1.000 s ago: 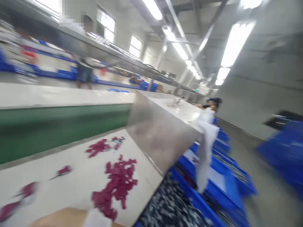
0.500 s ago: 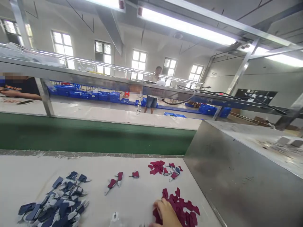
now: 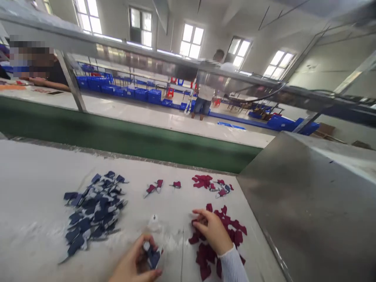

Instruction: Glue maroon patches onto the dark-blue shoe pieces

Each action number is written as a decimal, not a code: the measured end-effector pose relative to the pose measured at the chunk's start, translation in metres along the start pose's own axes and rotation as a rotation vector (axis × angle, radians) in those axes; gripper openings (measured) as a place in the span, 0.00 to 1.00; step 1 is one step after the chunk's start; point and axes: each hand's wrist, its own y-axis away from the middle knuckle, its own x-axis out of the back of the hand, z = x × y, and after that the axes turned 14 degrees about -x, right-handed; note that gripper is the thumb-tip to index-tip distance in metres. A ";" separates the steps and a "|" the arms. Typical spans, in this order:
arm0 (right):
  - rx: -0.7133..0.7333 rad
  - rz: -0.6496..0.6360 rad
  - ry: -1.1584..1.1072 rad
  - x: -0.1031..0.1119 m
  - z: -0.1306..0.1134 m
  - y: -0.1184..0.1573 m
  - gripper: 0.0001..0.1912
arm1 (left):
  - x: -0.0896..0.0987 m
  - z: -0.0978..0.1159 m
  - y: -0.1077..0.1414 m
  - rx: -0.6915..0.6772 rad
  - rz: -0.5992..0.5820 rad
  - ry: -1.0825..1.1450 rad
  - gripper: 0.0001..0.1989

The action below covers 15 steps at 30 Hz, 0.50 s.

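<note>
My left hand [image 3: 139, 260], low in the head view, grips a small navy-and-white piece [image 3: 153, 256] between thumb and fingers. My right hand [image 3: 213, 231] reaches over a pile of maroon cut pieces [image 3: 205, 254], thumb and forefinger apart, with maroon showing between and under them. Just beyond my left hand a small whitish fixture with a dark tip [image 3: 154, 220] stands on the table. To the left lies a heap of navy-and-white pieces [image 3: 96, 207]. Farther back are a few maroon-topped pieces [image 3: 158, 185].
A second maroon cluster [image 3: 202, 181] lies at the back right, beside several assembled pieces [image 3: 221, 188]. A metal box [image 3: 288, 203] bounds the white table [image 3: 29, 176] on the right. Beyond the green panel [image 3: 147, 133], one person [image 3: 204, 92] stands and another sits at the left.
The view has tilted down and shifted, bringing my left hand with the navy-and-white piece into sight. My right hand stays at the maroon pile, its fingers now spread more clearly.
</note>
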 end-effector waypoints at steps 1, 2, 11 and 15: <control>-0.008 -0.028 -0.045 0.002 -0.001 0.001 0.17 | 0.000 -0.009 0.000 0.014 0.012 0.015 0.25; -0.019 -0.061 -0.087 0.004 -0.002 0.003 0.16 | -0.001 -0.016 -0.001 0.026 0.005 0.022 0.24; -0.060 -0.380 -0.424 -0.005 -0.016 0.047 0.19 | -0.027 -0.016 -0.006 -0.024 -0.053 0.082 0.19; -0.101 -0.498 -0.464 -0.020 -0.023 0.061 0.18 | -0.034 -0.014 -0.008 -0.112 0.028 -0.094 0.16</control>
